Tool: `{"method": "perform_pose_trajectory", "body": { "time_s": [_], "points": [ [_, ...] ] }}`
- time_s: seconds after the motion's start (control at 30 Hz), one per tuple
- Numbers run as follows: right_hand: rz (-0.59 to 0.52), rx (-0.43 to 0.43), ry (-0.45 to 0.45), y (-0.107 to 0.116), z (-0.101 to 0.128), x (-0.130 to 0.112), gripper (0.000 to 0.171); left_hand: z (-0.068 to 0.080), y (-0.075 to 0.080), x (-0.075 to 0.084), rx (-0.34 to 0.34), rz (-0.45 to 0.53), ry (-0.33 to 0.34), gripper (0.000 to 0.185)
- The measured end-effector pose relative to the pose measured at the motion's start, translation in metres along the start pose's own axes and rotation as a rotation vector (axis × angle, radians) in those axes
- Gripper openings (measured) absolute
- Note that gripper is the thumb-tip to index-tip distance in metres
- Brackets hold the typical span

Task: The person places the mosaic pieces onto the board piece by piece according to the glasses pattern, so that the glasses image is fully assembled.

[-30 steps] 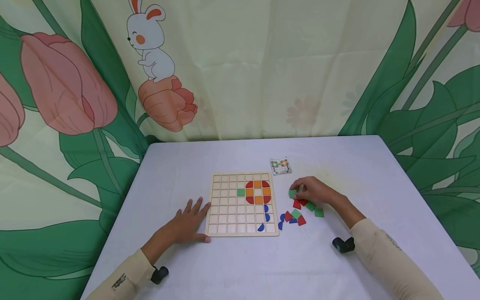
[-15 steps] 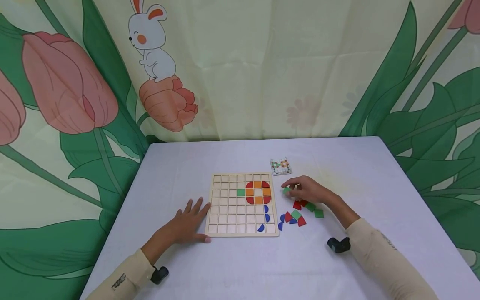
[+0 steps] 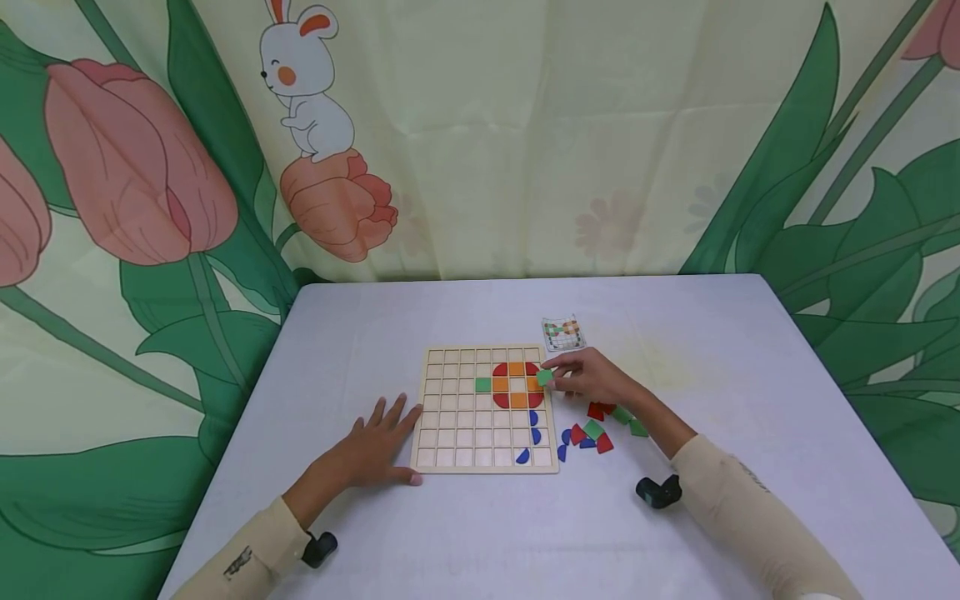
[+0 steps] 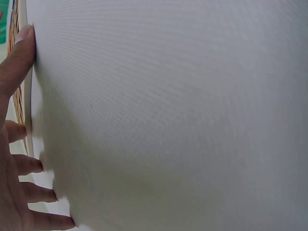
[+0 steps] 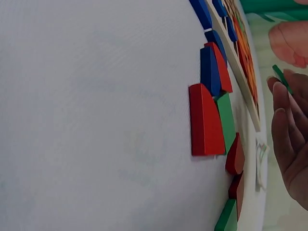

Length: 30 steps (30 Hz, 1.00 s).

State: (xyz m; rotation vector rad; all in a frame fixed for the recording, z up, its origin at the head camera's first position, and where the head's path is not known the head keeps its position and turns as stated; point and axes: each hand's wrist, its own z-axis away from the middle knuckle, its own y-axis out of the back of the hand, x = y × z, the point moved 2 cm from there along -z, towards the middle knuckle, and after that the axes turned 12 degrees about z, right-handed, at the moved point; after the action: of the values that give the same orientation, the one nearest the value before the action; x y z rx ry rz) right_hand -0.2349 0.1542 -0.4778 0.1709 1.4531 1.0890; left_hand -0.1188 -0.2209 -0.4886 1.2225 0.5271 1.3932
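The right hand (image 3: 592,379) pinches a small green square tile (image 3: 544,377) between the thumb and the fingertips and holds it just over the right edge of the pale wooden grid board (image 3: 457,421). In the right wrist view the tile is a thin green edge above the fingers (image 5: 284,103), so it seems not yet laid in a cell.

The left hand (image 3: 375,446) lies flat on the white table (image 3: 465,533) with the fingers spread and straight. It holds nothing, and its thumb and fingertips touch the near left edge of the board, as if to keep it from sliding.

On the board, just to the left of the right hand, a ring of red and orange tiles (image 3: 517,384) is closed around one free cell. One green square (image 3: 482,385) sits beside this ring on the side away from the right hand. Three blue rounded pieces (image 3: 531,435) run down the board under the ring. Most of the cells are bare wood, so I judge the pattern well begun but far from finished.

Under and behind the right hand lies the heap of loose red, green and blue pieces (image 3: 592,432), which remain to be placed. Beyond the right hand is a small printed pattern card (image 3: 562,332); its picture is too small to read.
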Motion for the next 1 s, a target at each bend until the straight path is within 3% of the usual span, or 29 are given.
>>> {"method": "perform_pose_trajectory", "body": {
  "time_s": [0.27, 0.47, 0.67, 1.0],
  "points": [
    [-0.017, -0.015, 0.029, -0.012, -0.015, -0.022, 0.04, 0.0, -0.002, -0.001, 0.013, 0.019, -0.007, 0.111],
    [0.021, 0.022, 0.06, -0.021, -0.028, -0.035, 0.034, -0.001, -0.004, -0.002, 0.016, 0.012, -0.005, 0.111],
    [0.012, 0.048, 0.035, -0.031, -0.043, -0.044, 0.031, -0.004, -0.005, -0.004, 0.012, 0.004, -0.003, 0.112],
    [-0.035, 0.008, 0.027, -0.05, -0.062, -0.056, 0.029, -0.003, -0.003, -0.002, 0.01, 0.013, 0.001, 0.112]
  ]
}}
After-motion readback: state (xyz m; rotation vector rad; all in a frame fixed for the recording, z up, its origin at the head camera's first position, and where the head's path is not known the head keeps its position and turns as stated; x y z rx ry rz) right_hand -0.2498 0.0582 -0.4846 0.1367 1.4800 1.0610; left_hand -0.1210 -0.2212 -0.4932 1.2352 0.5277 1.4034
